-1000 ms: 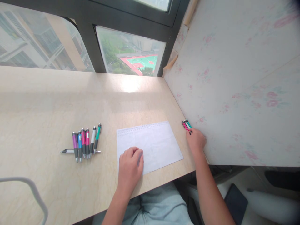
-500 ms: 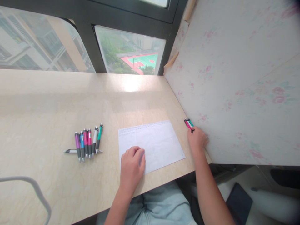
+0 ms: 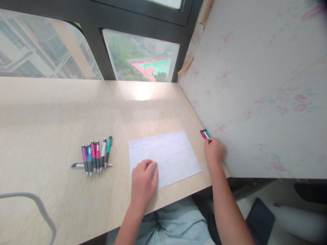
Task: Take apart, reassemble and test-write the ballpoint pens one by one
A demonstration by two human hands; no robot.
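Observation:
My left hand [image 3: 143,180] rests with curled fingers on the lower left corner of a white sheet of paper [image 3: 170,154] lying on the beige desk [image 3: 63,112]. My right hand [image 3: 214,151] is by the wall at the desk's right edge, fingers closed around a small bunch of pens [image 3: 205,133] whose pink, white and green ends stick out beyond the fingers. On the left of the paper lies a row of several coloured pens [image 3: 96,154], side by side across a white pen lying crosswise.
A flowered wall panel [image 3: 255,85] runs along the desk's right side. A dark-framed window [image 3: 143,54] stands behind the desk. A curved white bar [image 3: 38,207] shows at the lower left. My lap in light trousers [image 3: 173,224] is below the desk edge.
The view shifted slightly; my right hand with the bunch of pens edged a little toward the wall. The left hand stayed on the paper.

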